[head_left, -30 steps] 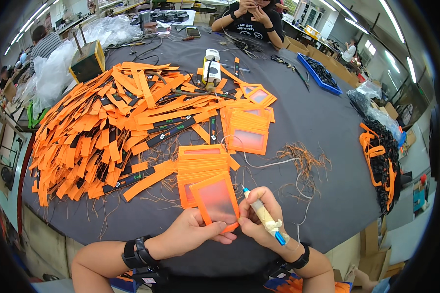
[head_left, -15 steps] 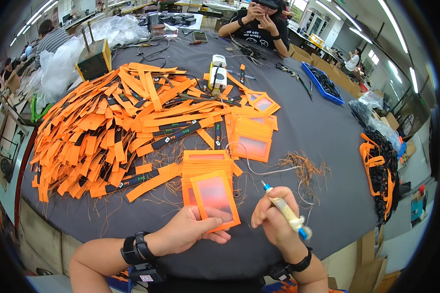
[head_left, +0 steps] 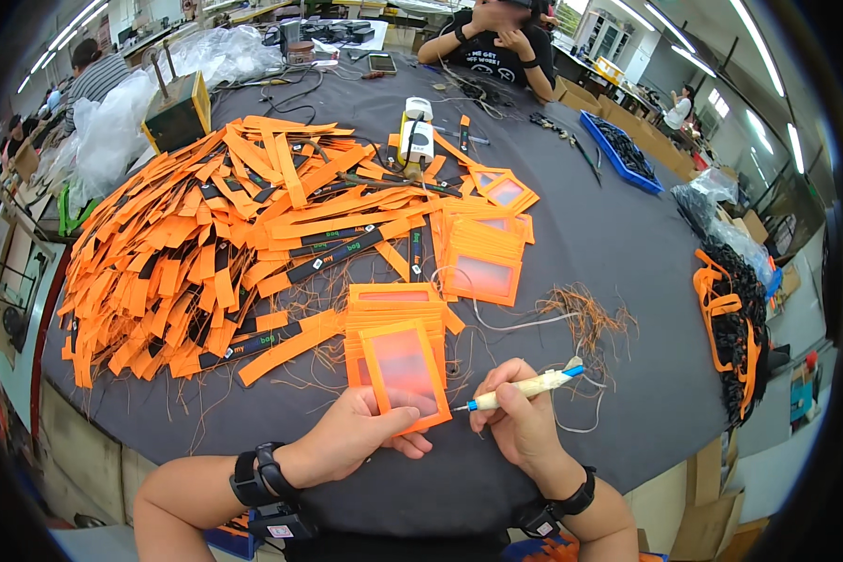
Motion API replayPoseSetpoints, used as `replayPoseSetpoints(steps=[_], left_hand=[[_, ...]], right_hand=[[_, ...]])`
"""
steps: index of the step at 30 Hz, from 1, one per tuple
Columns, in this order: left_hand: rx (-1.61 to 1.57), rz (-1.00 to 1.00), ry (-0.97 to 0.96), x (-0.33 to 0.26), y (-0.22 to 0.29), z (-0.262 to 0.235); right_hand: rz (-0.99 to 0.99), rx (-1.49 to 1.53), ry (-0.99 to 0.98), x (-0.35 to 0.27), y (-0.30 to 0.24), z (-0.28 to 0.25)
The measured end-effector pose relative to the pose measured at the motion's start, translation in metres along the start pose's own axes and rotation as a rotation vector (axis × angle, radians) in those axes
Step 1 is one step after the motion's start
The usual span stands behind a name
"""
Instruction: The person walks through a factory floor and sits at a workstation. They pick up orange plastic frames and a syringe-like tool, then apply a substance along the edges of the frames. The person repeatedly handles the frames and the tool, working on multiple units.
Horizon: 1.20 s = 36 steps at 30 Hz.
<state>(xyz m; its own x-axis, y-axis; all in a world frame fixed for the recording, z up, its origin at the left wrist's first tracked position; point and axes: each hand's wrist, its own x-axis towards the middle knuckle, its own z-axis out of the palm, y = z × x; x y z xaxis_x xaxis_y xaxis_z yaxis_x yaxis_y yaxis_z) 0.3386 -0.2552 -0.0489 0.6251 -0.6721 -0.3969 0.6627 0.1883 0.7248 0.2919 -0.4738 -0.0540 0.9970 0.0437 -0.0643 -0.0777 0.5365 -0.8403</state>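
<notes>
Head view: your left hand [head_left: 365, 433] pinches one orange badge holder [head_left: 403, 370] at 6 o'clock on the table [head_left: 609, 234]. Your right hand [head_left: 520, 417], closed on one pen tool [head_left: 520, 389], has swung its tip back to the holder's edge. One stack [head_left: 389, 314] behind, one strap pile [head_left: 215, 244] at 10.

Both forearms bare, entering from lower edge of frame. Left hand [head_left: 361, 433]: black wristband [head_left: 253, 475] doubled at the wrist, lower left of centre. Right hand [head_left: 518, 421]: single black band [head_left: 571, 501] with a small clasp, lower right.
</notes>
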Motion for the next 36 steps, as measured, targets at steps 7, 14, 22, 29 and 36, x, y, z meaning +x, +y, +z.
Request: replayPoseSetpoints(steps=[7,14,22,29,36], left_hand=[[0.011,-0.013,0.008,0.0001,0.0010,0.0015],[0.018,-0.009,0.007,-0.0004,0.0008,0.0018],[0.018,-0.013,-0.006,-0.0002,0.0002,0.0009],[0.038,-0.025,-0.009,-0.0001,0.0013,0.0015],[0.046,-0.020,-0.015,-0.0003,0.0004,0.0010]], right_hand=[[0.008,-0.020,0.013,0.0002,0.0017,-0.0015],[0.027,-0.065,0.029,0.0005,0.0013,0.0012],[0.034,-0.064,0.011,0.0004,0.0032,0.0003],[0.025,-0.039,0.008,0.0005,0.0027,0.0022],[0.010,-0.028,-0.002,0.0008,0.0031,0.0018]])
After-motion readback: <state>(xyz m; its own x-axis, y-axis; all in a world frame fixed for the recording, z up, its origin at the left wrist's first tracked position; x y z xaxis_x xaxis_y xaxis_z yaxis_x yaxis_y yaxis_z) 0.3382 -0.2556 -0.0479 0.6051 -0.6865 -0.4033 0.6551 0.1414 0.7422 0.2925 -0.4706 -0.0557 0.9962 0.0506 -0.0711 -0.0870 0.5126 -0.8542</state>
